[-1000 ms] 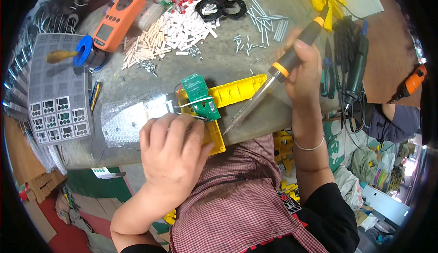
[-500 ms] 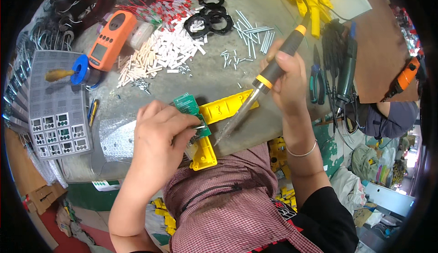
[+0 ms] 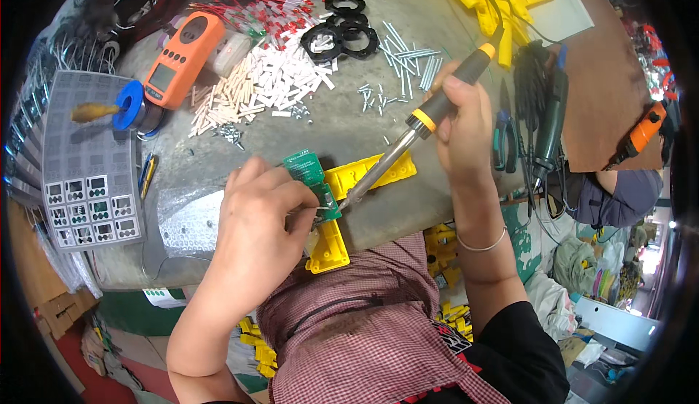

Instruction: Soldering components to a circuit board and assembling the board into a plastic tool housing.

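Observation:
My right hand (image 3: 467,120) is wrapped round the black-and-yellow handle of a soldering iron (image 3: 393,156), which slants down to the left. The iron's tip is at the right edge of a green circuit board (image 3: 304,167); whether it touches is too small to tell. The board lies across a long yellow plastic housing (image 3: 397,169), near the bench's front edge. My left hand (image 3: 255,211) is closed in a pinch over the board's lower left side. A thin, pale piece shows at its fingertips, its kind not clear.
Behind the board lie white and tan sleeves (image 3: 284,80), metal pins (image 3: 411,54) and black rings (image 3: 338,40). An orange multimeter (image 3: 182,62), a blue solder spool (image 3: 129,105) and a grey tray (image 3: 87,149) stand left. Pliers (image 3: 504,131) and a green-handled tool (image 3: 552,120) lie right.
The soldering iron's tip has moved left and up to the board's edge, with my right hand. My left hand keeps its pinch at the board.

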### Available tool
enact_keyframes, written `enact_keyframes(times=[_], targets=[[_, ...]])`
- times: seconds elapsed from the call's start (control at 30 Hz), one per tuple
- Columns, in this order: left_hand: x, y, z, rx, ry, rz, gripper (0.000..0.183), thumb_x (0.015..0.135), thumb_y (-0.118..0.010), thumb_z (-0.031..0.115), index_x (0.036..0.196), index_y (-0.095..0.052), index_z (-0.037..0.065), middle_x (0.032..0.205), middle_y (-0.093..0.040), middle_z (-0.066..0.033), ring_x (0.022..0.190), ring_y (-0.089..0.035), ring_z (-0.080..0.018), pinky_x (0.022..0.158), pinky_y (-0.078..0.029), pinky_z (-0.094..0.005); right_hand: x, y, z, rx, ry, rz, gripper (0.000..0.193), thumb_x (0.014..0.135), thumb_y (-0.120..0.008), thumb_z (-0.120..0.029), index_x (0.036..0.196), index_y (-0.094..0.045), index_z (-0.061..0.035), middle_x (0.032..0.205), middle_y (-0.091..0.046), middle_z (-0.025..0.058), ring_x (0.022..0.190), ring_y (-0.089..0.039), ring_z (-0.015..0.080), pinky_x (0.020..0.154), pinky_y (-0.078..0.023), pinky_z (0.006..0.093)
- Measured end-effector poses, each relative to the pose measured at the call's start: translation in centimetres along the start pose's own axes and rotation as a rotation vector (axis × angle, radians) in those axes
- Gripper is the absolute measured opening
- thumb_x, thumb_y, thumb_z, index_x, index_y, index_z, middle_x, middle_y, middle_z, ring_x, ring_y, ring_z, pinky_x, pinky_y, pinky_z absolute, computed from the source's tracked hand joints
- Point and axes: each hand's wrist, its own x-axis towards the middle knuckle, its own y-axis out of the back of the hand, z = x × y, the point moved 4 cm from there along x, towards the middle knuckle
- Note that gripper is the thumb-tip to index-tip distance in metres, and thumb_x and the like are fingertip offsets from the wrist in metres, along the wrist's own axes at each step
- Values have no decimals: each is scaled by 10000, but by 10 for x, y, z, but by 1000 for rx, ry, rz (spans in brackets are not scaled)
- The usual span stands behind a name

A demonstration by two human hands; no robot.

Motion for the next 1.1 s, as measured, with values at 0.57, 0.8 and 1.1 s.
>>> enact_keyframes(times=[0.57, 0.8, 1.1], targets=[[-5, 1, -7, -119, 61, -11, 154, 662, -729, -39, 800, -708, 26, 755, -617, -90, 805, -548, -273, 710, -463, -360, 0, -3, 6, -51, -8, 41, 192, 891, -551, -244, 888, -545, -52, 666, -450, -27, 490, -350, 27, 416, -260, 202], [-4, 1, -3, -68, 50, 9, 129, 678, -714, -34, 795, -701, 18, 759, -614, -89, 806, -546, -274, 705, -464, -358, 3, -2, 8, -23, 13, 5, 202, 895, -550, -248, 886, -545, -46, 684, -454, -19, 492, -344, 28, 418, -259, 199], [-5, -1, -4, -40, 38, 21, 120, 670, -709, -35, 778, -689, 14, 748, -605, -91, 807, -552, -282, 700, -467, -370, -1, -5, 8, -29, 47, 45, 184, 896, -575, -235, 903, -549, -52, 720, -462, -22, 534, -362, 24, 426, -258, 192]])
